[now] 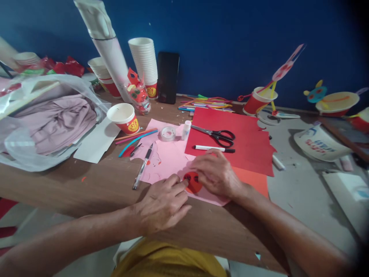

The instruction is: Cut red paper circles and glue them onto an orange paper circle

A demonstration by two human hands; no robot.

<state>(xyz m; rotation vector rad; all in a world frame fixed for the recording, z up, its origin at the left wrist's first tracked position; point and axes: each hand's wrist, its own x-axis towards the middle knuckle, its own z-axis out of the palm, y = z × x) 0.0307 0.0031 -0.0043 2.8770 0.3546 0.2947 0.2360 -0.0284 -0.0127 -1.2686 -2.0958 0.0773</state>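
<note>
A small orange-red paper disc (193,187) with two dark spots near its top lies on pink paper (170,161) at the table's front edge. My left hand (165,202) reaches its left side, fingers bent and a fingertip pressed on the rim by one dark spot. From the right, my right hand (216,175) arches over the disc, its thumb near the other spot and its fingers closed down toward the paper. The undersides of both hands are hidden. Just beyond lie a white marker with a black cap (215,149) and black-handled scissors (219,135).
Red paper (245,134) and an orange sheet (255,181) lie to the right. A glue stick (186,130), a tape roll (168,133) and a pen (143,166) are near. Paper cups (124,118), a leaning white tube (111,54) and a plastic bag (37,154) stand left.
</note>
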